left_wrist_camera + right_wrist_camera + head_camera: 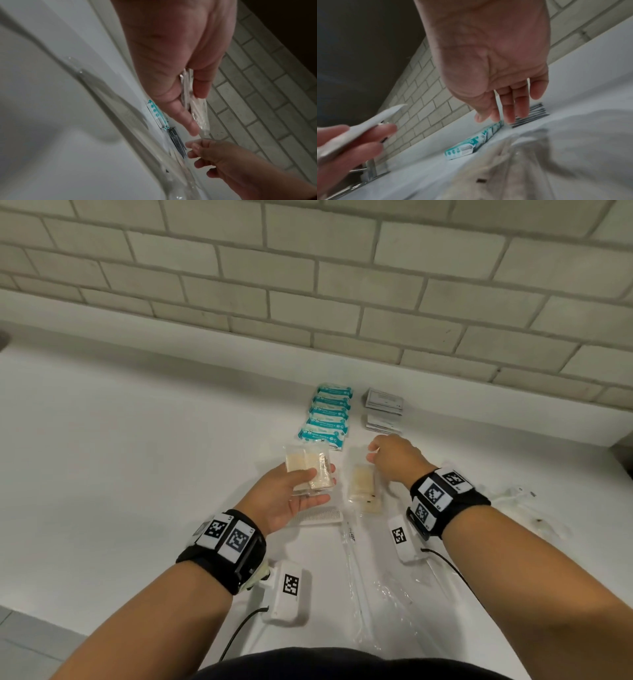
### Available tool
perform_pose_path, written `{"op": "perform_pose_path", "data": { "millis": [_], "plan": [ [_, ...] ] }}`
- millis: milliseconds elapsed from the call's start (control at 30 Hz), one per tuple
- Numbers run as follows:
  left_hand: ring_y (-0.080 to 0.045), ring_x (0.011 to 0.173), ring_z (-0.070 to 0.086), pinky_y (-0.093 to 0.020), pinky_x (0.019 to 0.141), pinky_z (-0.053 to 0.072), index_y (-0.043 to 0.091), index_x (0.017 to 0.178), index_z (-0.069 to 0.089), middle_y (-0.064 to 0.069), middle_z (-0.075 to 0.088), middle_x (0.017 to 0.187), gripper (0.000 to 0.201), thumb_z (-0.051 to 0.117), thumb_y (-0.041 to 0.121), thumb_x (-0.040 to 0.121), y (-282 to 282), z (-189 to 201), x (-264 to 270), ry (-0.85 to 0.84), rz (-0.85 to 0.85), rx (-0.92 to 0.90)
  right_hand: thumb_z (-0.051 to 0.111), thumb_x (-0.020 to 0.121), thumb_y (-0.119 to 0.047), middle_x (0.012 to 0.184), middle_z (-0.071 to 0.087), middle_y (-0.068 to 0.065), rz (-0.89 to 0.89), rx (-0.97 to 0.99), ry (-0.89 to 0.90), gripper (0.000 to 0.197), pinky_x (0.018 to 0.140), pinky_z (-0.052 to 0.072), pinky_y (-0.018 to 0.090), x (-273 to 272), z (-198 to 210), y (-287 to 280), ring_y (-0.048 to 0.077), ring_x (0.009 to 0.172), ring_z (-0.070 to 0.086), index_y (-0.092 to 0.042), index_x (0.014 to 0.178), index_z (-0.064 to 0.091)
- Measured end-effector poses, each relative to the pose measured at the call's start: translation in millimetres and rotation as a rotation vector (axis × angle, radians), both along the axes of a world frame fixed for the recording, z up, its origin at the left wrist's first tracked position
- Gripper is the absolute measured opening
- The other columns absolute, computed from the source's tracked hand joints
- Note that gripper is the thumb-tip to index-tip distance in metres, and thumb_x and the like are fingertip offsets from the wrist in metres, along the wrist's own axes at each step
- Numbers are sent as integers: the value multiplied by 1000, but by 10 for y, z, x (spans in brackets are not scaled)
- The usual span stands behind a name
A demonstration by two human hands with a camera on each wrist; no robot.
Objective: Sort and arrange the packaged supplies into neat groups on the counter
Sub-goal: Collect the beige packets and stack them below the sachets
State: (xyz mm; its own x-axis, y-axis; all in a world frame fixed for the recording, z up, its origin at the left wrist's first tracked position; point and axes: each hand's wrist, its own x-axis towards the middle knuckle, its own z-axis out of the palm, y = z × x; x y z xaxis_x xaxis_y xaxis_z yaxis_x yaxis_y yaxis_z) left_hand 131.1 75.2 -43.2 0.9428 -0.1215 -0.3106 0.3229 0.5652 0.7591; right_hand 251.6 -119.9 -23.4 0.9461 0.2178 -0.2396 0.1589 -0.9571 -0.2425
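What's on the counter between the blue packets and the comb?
In the head view, the left hand holds a clear packet above that stretch, between the blue packets and comb.

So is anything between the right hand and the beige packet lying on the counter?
Nothing visible. The right hand hovers open just behind the beige packet with bare counter between them; the left hand holds another packet off to the side.

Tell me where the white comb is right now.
In the head view, the white comb lies flat on the counter, just below the left hand.
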Motion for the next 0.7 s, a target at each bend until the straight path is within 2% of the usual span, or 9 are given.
{"op": "perform_pose_path", "data": {
  "millis": [67, 100, 200, 300, 367, 433, 500, 600, 700],
  "plan": [
    [-38, 111, 62, -40, 80, 59, 2, 129, 53, -22, 64, 122, 38, 57, 2, 92, 2, -20, -11, 18, 37, 2, 52, 94, -34, 129, 56, 4, -34, 67, -58, 30, 97, 42, 37, -24, 42, 22, 26, 118, 52, -22, 120, 60],
    [-36, 107, 64, -38, 78, 60, 1, 127, 54, -22, 64, 120, 37, 58, 1, 91, -2, -27, -8, 31, 60, -4, 53, 94, -33, 123, 59, 2, -31, 173, -63, 26, 90, 45, 34, -58, 82, 38, 23, 113, 56, -22, 115, 62],
    [-29, 94, 68, -35, 77, 60, 3, 121, 57, -17, 67, 111, 30, 58, 1, 91, -44, -16, 10, 33, 88, -11, 60, 92, -26, 96, 69, -1, -6, 571, 90, 15, 61, 43, 21, -303, 258, 116, 15, 83, 63, -14, 96, 68],
    [-28, 95, 69, -34, 78, 60, 3, 123, 58, -17, 67, 114, 31, 57, 5, 92, -123, 15, 30, -8, 41, -28, 73, 83, -14, 78, 68, -3, 41, 771, 267, 7, 51, 43, 12, -536, 353, 166, 9, 64, 59, -12, 88, 69],
    [-28, 95, 70, -32, 76, 60, 3, 123, 58, -18, 67, 114, 30, 57, 8, 93, -171, 52, 28, -21, 16, -33, 76, 79, -7, 70, 65, -3, 32, 839, 251, 10, 48, 42, 9, -602, 352, 168, 8, 58, 56, -11, 83, 67],
    [-29, 94, 70, -31, 73, 60, 5, 122, 58, -17, 69, 112, 29, 57, 10, 93, -199, 87, 21, -30, 3, -15, 74, 80, -7, 69, 65, -4, -24, 870, 198, 10, 47, 41, 9, -617, 371, 142, 8, 57, 57, -13, 79, 67],
    [-26, 91, 70, -29, 72, 60, 8, 122, 59, -13, 71, 107, 29, 58, 10, 93, -215, 108, 9, -55, 12, 25, 73, 82, -9, 70, 65, -4, -52, 879, 143, 11, 50, 42, 13, -625, 390, 98, 7, 56, 58, -16, 81, 65],
    [-15, 86, 68, -28, 71, 59, 15, 120, 61, -1, 71, 98, 28, 61, 11, 92, -245, 127, -8, -118, 25, 143, 73, 84, -18, 70, 66, -2, -55, 851, 80, 9, 57, 47, 23, -691, 389, 71, 10, 57, 61, -19, 84, 63],
    [-8, 85, 65, -28, 74, 56, 19, 113, 63, 5, 68, 92, 20, 60, 16, 93, -307, 177, -41, -193, -27, 310, 70, 86, -30, 76, 71, -1, -43, 888, 163, 15, 58, 53, 27, -822, 379, 128, 10, 63, 64, -16, 87, 65]
  ]
}}
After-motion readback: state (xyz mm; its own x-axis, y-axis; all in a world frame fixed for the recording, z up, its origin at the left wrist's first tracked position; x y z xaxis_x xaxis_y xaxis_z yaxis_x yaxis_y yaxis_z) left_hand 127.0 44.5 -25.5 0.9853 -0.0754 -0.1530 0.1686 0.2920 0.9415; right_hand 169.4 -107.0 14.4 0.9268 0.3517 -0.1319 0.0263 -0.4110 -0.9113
